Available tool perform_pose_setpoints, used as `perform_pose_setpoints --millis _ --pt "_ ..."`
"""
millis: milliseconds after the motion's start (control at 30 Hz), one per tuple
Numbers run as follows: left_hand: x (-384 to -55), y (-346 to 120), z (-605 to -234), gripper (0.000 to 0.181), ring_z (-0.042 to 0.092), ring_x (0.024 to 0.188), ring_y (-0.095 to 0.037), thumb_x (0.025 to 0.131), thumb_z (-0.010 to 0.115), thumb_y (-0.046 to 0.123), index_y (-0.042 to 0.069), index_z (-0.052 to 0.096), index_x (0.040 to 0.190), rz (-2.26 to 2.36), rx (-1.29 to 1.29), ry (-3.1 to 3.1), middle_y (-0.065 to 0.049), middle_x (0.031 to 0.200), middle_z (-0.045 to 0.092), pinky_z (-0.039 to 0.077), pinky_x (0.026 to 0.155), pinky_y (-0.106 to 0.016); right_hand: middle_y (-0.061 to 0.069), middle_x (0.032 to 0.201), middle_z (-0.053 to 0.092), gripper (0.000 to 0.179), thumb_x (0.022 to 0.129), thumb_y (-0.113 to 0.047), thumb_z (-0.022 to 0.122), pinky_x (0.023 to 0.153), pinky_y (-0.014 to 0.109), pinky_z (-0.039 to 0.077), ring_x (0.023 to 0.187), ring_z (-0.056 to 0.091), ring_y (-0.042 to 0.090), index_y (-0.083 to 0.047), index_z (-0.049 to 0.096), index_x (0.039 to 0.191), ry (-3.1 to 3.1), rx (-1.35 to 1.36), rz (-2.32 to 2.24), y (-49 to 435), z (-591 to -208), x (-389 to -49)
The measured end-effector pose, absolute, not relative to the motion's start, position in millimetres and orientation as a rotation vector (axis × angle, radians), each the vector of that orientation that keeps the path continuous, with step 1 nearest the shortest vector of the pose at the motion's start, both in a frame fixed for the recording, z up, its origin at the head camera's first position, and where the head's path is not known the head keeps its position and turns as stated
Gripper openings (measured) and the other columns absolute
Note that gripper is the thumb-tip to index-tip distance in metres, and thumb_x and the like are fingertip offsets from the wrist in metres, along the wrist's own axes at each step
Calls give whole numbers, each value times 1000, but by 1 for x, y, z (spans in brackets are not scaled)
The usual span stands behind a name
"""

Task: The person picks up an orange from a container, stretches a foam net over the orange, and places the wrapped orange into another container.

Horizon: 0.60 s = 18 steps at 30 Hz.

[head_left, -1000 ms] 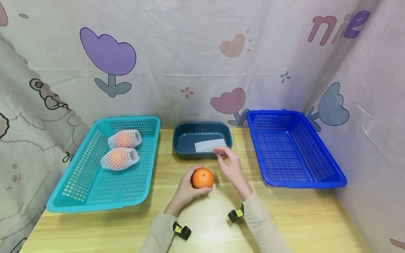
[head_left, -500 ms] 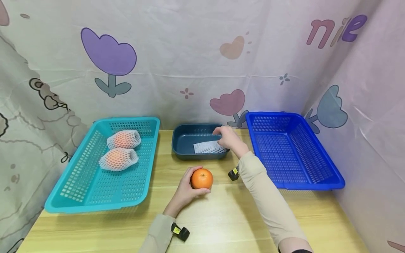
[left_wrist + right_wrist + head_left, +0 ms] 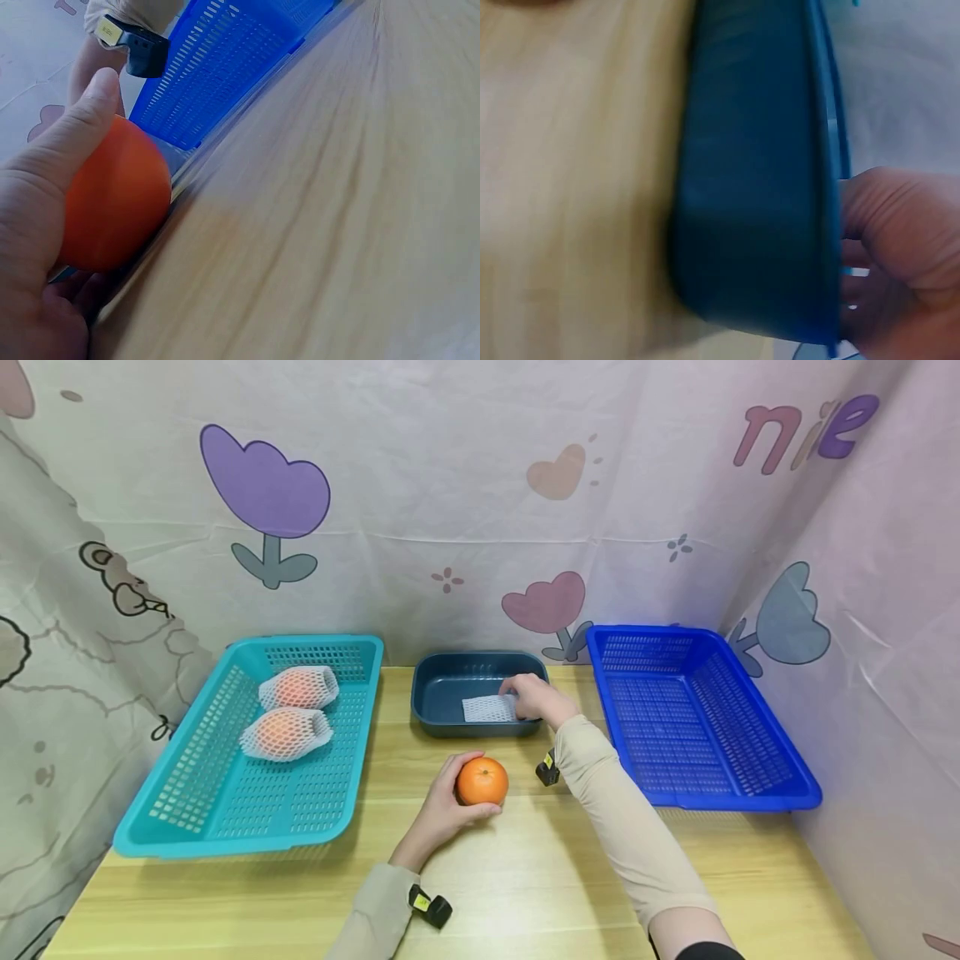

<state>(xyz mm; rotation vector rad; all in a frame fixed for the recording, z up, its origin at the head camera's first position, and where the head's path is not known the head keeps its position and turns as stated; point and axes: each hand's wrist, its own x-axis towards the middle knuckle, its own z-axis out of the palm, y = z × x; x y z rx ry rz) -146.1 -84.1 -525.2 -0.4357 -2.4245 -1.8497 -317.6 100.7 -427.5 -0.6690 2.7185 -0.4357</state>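
On the wooden table, my left hand [image 3: 441, 808] holds an orange [image 3: 483, 782], thumb on the near side and fingers round the far side. The left wrist view shows the thumb lying along the orange [image 3: 120, 202], which sits low at the tabletop. My right hand [image 3: 540, 698] reaches over the right end of a small dark teal tray [image 3: 450, 729], fingers bent down at a white foam net sleeve [image 3: 486, 708] lying flat inside. In the right wrist view the tray's wall [image 3: 750, 180] hides those fingertips, so I cannot tell if they pinch the sleeve.
At the left stands a turquoise basket [image 3: 240, 843] with two fruits in foam nets, a farther one [image 3: 296, 687] and a nearer one [image 3: 283, 734]. A blue basket [image 3: 690, 735] is at the right. A printed curtain [image 3: 442, 485] hangs behind and at both sides.
My right hand has moved from the tray's front edge to over its right end, then lower, down to the foam net sleeve. The left hand and the orange stay in place.
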Motion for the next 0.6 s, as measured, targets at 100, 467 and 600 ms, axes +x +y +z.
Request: perform_pose_setpoints --millis 100,467,600 --pt "-146 -83 -526 84 54 115 -22 68 93 28 12 52 139 -1849 -424 -2429 1 129 53 47 97 -47 13 125 63 45 81 10 57 94 36 48 115 56 24 -9 69 119 2782 -705 -422 100 -436 -318" --pt "-146 -84 -528 83 55 113 -20 67 94 27 10 53 138 -1839 -430 -2421 2 127 54 48 95 -45 4 88 63 29 77 11 59 73 35 50 84 56 20 -13 72 88 2877 -735 -422 101 -441 -318" --pt "-146 -84 -528 84 55 114 -20 67 94 27 10 53 139 -1849 -438 -2418 3 128 54 48 96 -45 5 87 64 28 77 12 56 73 35 50 82 57 21 -9 71 87 2919 -781 -467 103 -433 -317"
